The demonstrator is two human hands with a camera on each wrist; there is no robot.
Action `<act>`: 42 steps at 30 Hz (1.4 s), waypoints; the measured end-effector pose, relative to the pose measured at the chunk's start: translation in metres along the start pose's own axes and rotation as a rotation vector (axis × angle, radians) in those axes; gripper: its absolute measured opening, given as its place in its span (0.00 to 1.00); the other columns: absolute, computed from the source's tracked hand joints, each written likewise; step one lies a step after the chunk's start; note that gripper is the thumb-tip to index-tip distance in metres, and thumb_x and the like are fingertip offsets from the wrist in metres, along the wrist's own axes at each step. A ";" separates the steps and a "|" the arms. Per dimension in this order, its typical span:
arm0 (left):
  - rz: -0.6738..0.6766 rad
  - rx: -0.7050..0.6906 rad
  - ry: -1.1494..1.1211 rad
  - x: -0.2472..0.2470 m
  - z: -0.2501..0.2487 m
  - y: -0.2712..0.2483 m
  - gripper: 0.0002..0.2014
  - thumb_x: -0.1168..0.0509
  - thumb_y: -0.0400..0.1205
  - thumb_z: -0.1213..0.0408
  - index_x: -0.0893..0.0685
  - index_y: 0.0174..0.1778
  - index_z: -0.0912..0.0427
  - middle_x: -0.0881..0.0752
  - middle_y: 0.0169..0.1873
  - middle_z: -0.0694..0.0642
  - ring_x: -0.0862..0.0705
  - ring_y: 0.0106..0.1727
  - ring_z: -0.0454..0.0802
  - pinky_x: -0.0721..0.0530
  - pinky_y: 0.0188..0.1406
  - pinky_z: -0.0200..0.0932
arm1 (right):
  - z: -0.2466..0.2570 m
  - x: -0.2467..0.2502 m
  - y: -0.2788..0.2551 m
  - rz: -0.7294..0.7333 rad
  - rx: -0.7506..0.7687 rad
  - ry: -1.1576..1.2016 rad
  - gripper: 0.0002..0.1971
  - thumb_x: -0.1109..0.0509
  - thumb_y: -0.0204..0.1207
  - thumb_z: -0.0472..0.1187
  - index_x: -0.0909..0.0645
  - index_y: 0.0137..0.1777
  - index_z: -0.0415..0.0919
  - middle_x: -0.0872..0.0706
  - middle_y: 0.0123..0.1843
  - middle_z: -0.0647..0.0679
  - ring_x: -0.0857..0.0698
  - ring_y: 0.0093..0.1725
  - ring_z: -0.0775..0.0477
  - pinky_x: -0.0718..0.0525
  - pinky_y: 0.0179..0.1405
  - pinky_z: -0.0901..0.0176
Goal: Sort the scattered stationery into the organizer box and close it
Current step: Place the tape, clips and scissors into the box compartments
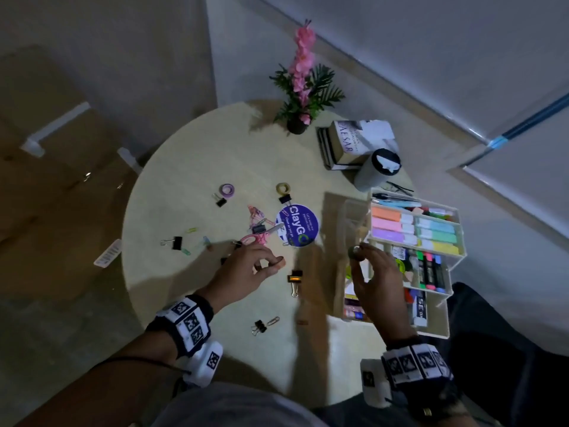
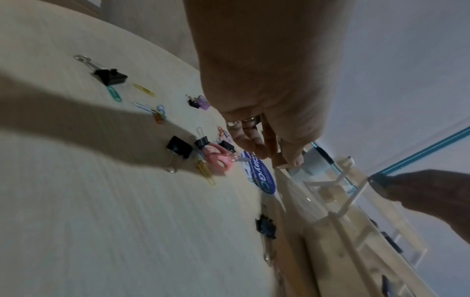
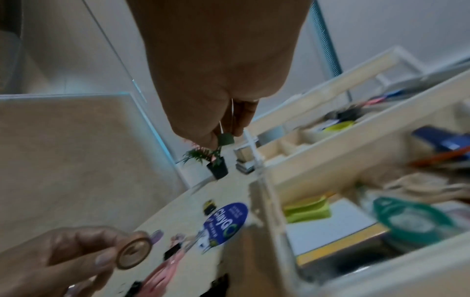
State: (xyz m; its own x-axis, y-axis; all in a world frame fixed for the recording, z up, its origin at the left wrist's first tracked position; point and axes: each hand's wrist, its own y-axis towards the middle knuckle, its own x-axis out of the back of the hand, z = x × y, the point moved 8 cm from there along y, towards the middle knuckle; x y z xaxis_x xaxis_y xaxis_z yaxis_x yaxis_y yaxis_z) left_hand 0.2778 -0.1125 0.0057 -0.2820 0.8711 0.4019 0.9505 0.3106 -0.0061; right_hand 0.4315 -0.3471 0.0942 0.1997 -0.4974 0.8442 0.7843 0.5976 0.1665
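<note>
**At the table's right edge: clip into the box**

At the right edge of the table [image 1: 191, 167], the box [image 1: 461, 232] stands open in stepped tiers, largely stocked with highlighters, markers and notes.

- Right hand [image 1: 375, 278]: above the box's near-left side, thumb and fingertips pinching a small dark clip [image 3: 225, 139] by its body, wire handles pointing up.
- Left hand [image 1: 243, 272]: over mid-table, fingers curled round a brown tape roll [image 3: 133, 250].
- Still loose on the table: pink scissors [image 1: 254, 240], a purple roll [image 1: 227, 190], an olive roll [image 1: 283, 188], several binder clips and paper clips.

Handling notes, as judgement:
- Lower the clip well inside a small compartment before letting go; a light clip dropped from height may bounce out or land among the notes.
- Which cell holds the clips cannot be told from these views, so check first.
- Keep the wrist clear of the tier walls.
- Bring the roll over next and lay it flat so it will not roll.
- Nothing should stand above the rim, or closing may jam.
</note>
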 end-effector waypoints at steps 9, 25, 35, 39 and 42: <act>0.129 0.186 -0.025 -0.029 0.013 -0.027 0.04 0.23 0.82 0.54 0.10 0.50 0.40 0.09 0.50 0.42 0.11 0.51 0.52 0.11 0.54 0.63 | -0.042 -0.005 0.001 0.095 0.062 -0.137 0.07 0.26 0.81 0.30 0.10 0.50 0.42 0.07 0.52 0.51 0.23 0.45 0.42 0.22 0.44 0.48; 0.165 -0.023 0.167 -0.095 -0.121 0.033 0.08 0.23 0.83 0.53 0.06 0.57 0.46 0.09 0.54 0.38 0.11 0.50 0.38 0.09 0.48 0.43 | -0.099 0.024 -0.021 -0.015 -0.033 0.009 0.10 0.20 0.73 0.26 0.08 0.51 0.38 0.07 0.60 0.40 0.13 0.56 0.35 0.16 0.56 0.48; 0.228 -0.077 0.618 -0.170 -0.137 0.088 0.10 0.30 0.87 0.56 0.06 0.59 0.50 0.09 0.54 0.46 0.11 0.52 0.49 0.10 0.49 0.52 | -0.110 0.032 -0.054 0.199 0.091 0.218 0.09 0.24 0.77 0.28 0.12 0.52 0.42 0.12 0.53 0.50 0.14 0.54 0.47 0.15 0.53 0.49; 0.232 -0.114 0.822 -0.181 -0.139 0.091 0.08 0.31 0.86 0.63 0.06 0.53 0.50 0.17 0.48 0.51 0.12 0.48 0.56 0.13 0.38 0.50 | -0.109 0.037 -0.054 0.210 0.109 0.238 0.09 0.24 0.78 0.28 0.12 0.52 0.42 0.12 0.51 0.51 0.15 0.53 0.48 0.16 0.53 0.52; 0.192 -0.058 0.867 -0.180 -0.140 0.095 0.08 0.32 0.87 0.62 0.07 0.53 0.50 0.16 0.51 0.54 0.11 0.48 0.58 0.15 0.37 0.48 | -0.106 0.038 -0.048 0.230 0.133 0.211 0.08 0.24 0.78 0.29 0.12 0.51 0.43 0.12 0.50 0.51 0.15 0.52 0.48 0.20 0.50 0.58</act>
State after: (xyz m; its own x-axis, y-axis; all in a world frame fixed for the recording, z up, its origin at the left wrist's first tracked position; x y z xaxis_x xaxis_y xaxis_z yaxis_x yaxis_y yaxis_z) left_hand 0.4370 -0.2934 0.0614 0.0581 0.3047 0.9507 0.9831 0.1482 -0.1076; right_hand 0.4642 -0.4613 0.0646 0.4909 -0.4509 0.7455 0.6239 0.7791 0.0604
